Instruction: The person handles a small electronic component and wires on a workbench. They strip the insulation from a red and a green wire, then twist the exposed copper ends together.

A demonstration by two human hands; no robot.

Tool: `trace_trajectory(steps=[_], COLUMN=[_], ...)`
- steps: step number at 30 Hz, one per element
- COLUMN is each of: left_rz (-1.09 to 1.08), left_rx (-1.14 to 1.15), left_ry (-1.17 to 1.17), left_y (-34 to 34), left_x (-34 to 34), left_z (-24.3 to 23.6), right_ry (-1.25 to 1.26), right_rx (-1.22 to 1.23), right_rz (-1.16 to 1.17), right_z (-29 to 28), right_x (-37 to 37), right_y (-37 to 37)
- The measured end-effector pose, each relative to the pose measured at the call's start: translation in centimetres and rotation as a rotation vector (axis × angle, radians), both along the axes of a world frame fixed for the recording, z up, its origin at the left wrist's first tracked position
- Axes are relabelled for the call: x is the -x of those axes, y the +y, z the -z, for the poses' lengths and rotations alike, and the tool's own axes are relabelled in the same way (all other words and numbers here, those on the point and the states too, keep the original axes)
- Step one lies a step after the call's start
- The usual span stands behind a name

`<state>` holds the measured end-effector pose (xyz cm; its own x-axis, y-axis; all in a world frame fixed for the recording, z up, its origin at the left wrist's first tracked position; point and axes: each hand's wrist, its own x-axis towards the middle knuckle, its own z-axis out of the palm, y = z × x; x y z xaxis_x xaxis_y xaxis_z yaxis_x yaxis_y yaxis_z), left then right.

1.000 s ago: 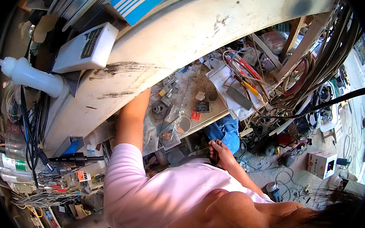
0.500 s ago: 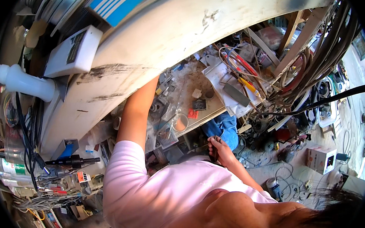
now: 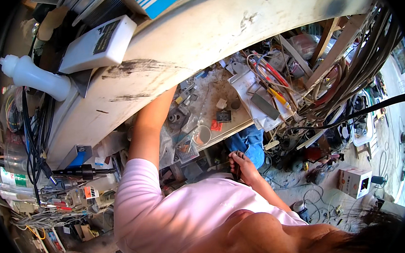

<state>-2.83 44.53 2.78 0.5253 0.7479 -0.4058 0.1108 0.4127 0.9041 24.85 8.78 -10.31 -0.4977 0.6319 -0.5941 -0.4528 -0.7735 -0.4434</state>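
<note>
My left arm reaches up and away under the white shelf board (image 3: 197,47), whose edge hides the left hand. Close to that forearm lie a clear plastic bag, grey metal parts (image 3: 178,118) and a clear cup (image 3: 202,135) on the cluttered bench top (image 3: 216,92). My right hand (image 3: 243,165) is held low in front of my body, beside blue cloth (image 3: 251,146) that looks like denim. Its fingers are curled closed; a dark, thin bit shows at them, too small to name. A small black box (image 3: 223,116) and a red piece (image 3: 216,125) lie near the bench edge.
A white squeeze bottle (image 3: 37,77) and a white box (image 3: 98,44) stand on the board. Papers with pliers and tools (image 3: 263,106) cover the bench's right. Thick cables (image 3: 362,63) hang at right. A carton (image 3: 355,181) sits on the floor among wires.
The view has shifted slightly, so the board and bench things sit a little further right and the board's items lower. Both arms keep nearly the same pose.
</note>
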Motion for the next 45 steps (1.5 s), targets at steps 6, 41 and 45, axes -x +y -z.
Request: trace_trajectory(steps=[6, 41, 45], left_rz=[0.308, -0.667, -0.865], left_rx=[-0.942, -0.154, -0.536], left_ry=[1.23, -0.996, -1.19], left_y=[-1.1, -50.4, -51.0], left_x=[-6.0, 4.1, 4.7], left_z=[-0.5, -8.4, -11.6], right_ry=[-0.009, -0.002, -0.03], right_rx=[-0.008, -0.142, -0.131], right_rz=[0.011, -0.482, -0.507], right_z=[-0.2, -1.4, -1.4], right_x=[-0.2, 7.3, 7.9], right_y=[-0.1, -3.1, -4.2])
